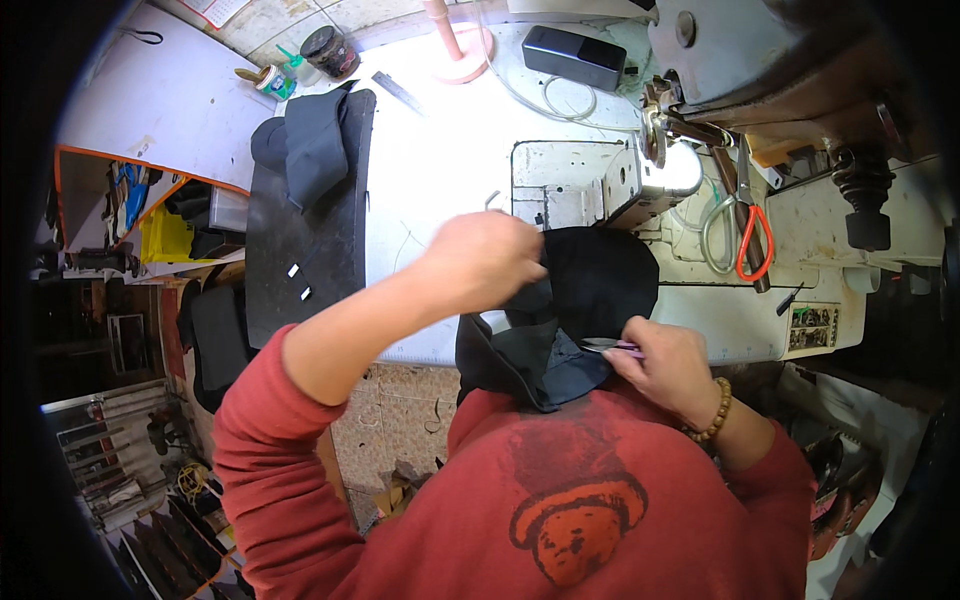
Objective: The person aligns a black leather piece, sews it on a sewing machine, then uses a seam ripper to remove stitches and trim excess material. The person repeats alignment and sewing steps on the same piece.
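Observation:
My right hand point(668, 368), with a beaded bracelet at the wrist, is closed around small thread snips point(628, 350) with a purple handle. Their metal blades point left, against the black fabric piece point(605, 275). That piece lies partly on the sewing machine's bed and hangs over the table edge towards my lap, its near part folded open. Above its left side, my left hand point(485, 262) is raised with curled fingers, slightly blurred. Whatever those fingers pinch, if anything, is too small or hidden to make out.
The sewing machine point(790, 60) fills the far right. Beside it lie large scissors point(752, 240) with an orange-red handle. A black board point(300, 240) bears another dark fabric piece point(318, 150) on the left. Further back stand a pink stand point(460, 60), a black box point(573, 57) and a dark jar point(330, 52).

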{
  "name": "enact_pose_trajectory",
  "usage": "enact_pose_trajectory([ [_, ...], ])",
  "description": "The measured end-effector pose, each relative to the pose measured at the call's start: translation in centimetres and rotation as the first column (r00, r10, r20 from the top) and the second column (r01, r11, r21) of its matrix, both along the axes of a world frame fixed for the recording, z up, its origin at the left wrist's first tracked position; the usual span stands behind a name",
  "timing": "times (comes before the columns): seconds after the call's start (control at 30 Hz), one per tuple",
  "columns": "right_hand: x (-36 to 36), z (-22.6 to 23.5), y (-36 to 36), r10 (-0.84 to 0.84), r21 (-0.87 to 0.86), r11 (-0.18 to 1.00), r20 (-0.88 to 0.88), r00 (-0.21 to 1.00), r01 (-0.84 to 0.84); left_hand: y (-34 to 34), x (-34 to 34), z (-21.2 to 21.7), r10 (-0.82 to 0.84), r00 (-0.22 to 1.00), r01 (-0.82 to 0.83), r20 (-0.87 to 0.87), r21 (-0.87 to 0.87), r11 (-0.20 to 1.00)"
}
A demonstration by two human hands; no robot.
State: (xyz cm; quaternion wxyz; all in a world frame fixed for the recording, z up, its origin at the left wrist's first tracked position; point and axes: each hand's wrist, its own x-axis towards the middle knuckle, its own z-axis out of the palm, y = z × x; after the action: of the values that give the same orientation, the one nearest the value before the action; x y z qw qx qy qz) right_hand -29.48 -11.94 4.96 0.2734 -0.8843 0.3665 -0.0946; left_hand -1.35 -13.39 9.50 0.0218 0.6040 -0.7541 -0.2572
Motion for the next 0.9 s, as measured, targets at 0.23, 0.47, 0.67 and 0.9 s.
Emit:
enact_pose_trajectory([
  [0.23,-3.2,-1.3,1.0,-0.025,0.205,0.978,0.327,0.945,-0.045,4.9,4.6,3.2,0.122,0.863,0.062,0.491,-0.343,0.937],
  [0.47,-1.7,-1.2,1.2,0.004,0.127,0.991,0.199,0.98,-0.03,6.1,-4.9,-1.3,-0.31,0.951,0.306,0.011,-0.199,0.931],
  [0.67,-1.5,-0.8,1.2,0.09,-0.06,0.995,0.099,0.991,-0.084,4.6,-7.0,-5.7,-0.449,0.868,0.456,0.209,0.016,0.89],
  [0.9,-0.7,-0.7,1.1,0.237,-0.291,0.938,0.143,0.961,-0.188,3.8,-5.3,-6.7,-0.216,0.971,0.227,-0.105,0.105,0.968],
])
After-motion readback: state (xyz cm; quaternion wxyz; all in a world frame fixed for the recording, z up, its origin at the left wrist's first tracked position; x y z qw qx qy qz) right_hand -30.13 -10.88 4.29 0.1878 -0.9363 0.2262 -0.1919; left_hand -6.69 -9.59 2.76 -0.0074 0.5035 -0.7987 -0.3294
